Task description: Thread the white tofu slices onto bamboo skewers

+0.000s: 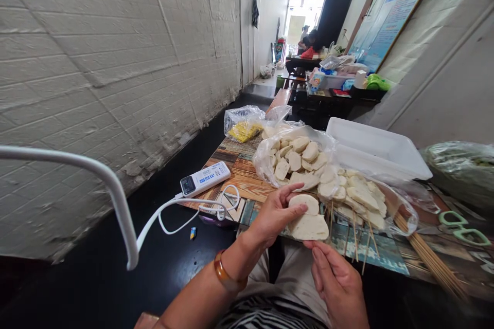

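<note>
My left hand (pixel 276 211) grips two pale, flat food slices (pixel 309 226), one above the other, with its thumb across the upper one. Just below the lower slice, my right hand (pixel 335 275) is closed in a pinch. It seems to hold a bamboo skewer, almost wholly hidden by the fingers. Beyond my hands a clear plastic bag (pixel 262 167) lies open, full of loose pale slices (pixel 295 160). To the right, skewered slices (pixel 363 193) lie in a pile, their sticks (pixel 355 236) pointing toward me.
A bundle of bamboo skewers (pixel 432 262) lies at the right, near green-handled scissors (pixel 463 229). Behind stands a white plastic tub (pixel 378 146). On the left are a white power bank (pixel 206 178) with a cable (pixel 165 216) and a bag with yellow contents (pixel 243 131). People sit farther back.
</note>
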`<state>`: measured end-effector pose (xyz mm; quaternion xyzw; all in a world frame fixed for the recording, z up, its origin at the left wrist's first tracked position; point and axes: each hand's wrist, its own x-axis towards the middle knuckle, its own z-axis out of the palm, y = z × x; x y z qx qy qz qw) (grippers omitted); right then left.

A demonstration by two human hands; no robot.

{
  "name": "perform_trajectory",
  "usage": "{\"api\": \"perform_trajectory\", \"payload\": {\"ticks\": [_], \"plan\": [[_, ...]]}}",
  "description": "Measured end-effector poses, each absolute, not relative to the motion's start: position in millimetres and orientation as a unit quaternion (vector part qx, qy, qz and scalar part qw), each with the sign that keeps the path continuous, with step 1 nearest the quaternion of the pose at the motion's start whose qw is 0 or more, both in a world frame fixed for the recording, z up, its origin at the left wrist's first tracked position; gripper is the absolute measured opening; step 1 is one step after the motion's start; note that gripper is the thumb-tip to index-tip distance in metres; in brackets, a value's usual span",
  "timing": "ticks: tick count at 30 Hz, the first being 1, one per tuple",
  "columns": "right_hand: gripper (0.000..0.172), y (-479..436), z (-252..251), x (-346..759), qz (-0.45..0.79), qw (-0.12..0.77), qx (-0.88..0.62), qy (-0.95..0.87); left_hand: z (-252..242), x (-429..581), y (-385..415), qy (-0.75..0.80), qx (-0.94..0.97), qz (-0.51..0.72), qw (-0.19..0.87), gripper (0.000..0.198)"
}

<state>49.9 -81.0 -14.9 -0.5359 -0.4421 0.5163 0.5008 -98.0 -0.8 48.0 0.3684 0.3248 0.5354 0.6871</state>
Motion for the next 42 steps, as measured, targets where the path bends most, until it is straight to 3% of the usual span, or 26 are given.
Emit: {"api": "perform_trajectory", "payload": {"ticks": [4,11,18,28,42], "plan": [[0.04,-82.9,-17.4,53.6,0.506,0.519,-0.523,-0.449,50.0,-102.3,-1.3,0.301,0.349,0.522,0.718,0.068],[0.034,-84.3,-30.3,64.8,0.523,0.49,-0.503,-0.482,55.2,-99.1,-12.3,0.27,0.359,0.497,0.743,0.052],[0.029,-83.9,-32.8,66.8,0.47,0.506,-0.505,-0.517,62.2,-98.0,-21.9,0.287,0.403,0.516,0.699,0.035],[0.039,-86.7,-27.3,65.8,0.397,0.518,-0.534,-0.537,66.6,-95.7,-32.7,0.267,0.445,0.491,0.699,0.036],[0.05,-92.5,-2.8,54.5,0.414,0.503,-0.563,-0.509,65.3,-95.2,-37.7,0.294,0.453,0.491,0.683,0.032]]}}
